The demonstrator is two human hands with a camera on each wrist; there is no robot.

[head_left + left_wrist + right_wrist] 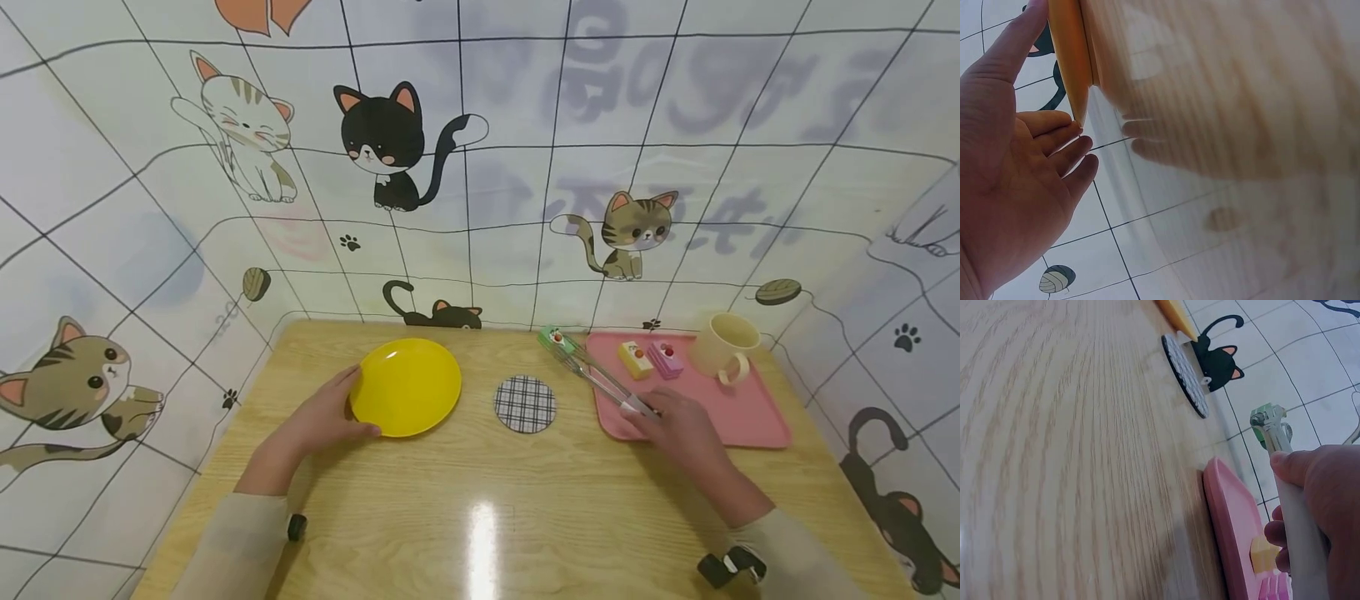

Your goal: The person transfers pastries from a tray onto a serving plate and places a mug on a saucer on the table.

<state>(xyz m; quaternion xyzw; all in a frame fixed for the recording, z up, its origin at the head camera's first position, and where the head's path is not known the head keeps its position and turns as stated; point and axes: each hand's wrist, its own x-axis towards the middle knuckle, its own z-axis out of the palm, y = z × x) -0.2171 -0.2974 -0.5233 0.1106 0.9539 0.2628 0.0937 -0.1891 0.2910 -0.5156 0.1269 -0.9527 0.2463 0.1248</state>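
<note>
My left hand (pixel 326 417) is at the left side of a round yellow plate (pixel 407 387), its thumb by the front rim and its fingers by the left rim. In the left wrist view, those fingers are nearly straight, tips right at the plate's edge. My right hand (pixel 682 429) grips metal tongs with pale handles (pixel 607 385). Between the tongs' tips is a small green toy cake slice (pixel 557 339), left of the pink tray (pixel 750 425). In the right wrist view, the green cake (pixel 1262 428) appears at the tongs' far end, against the wall behind.
A yellow cake slice (pixel 635 360), a pink one (pixel 665 359) and a cream mug (pixel 726 343) stand on the pink tray. Between plate and tray lies a round checked coaster (pixel 525 404). Cat-printed, grid-lined walls (pixel 510 183) border the wooden table (pixel 420 517).
</note>
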